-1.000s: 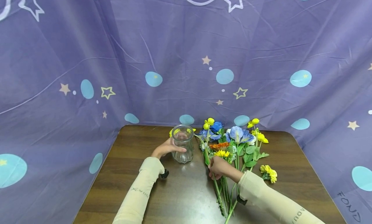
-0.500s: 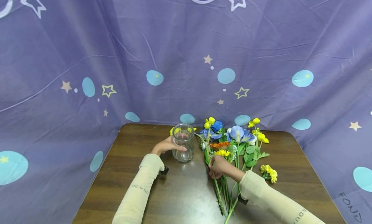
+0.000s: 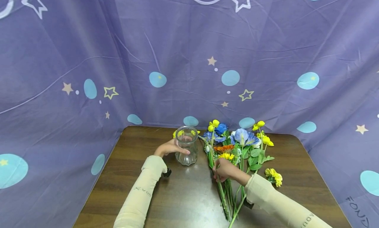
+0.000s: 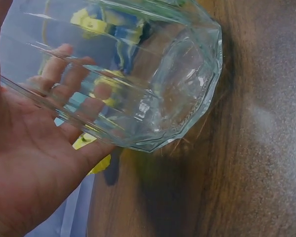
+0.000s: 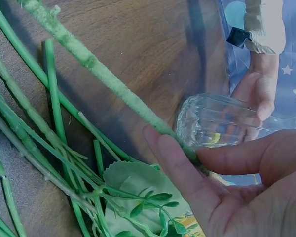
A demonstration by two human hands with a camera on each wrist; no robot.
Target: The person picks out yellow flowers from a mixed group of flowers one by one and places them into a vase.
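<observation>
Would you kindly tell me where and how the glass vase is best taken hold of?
I'd probably grip the glass vase round its narrowed neck, below the wider rim, coming from the person's left: it looks upright, the left hand holds it from that side, and most flowers lie to its right.

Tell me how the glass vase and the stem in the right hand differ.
The vase is clear, while the stem is opaque green. The vase is wide and hollow; the stem is thin. The left hand holds the vase, while the right hand pinches the stem. Both are held.
</observation>
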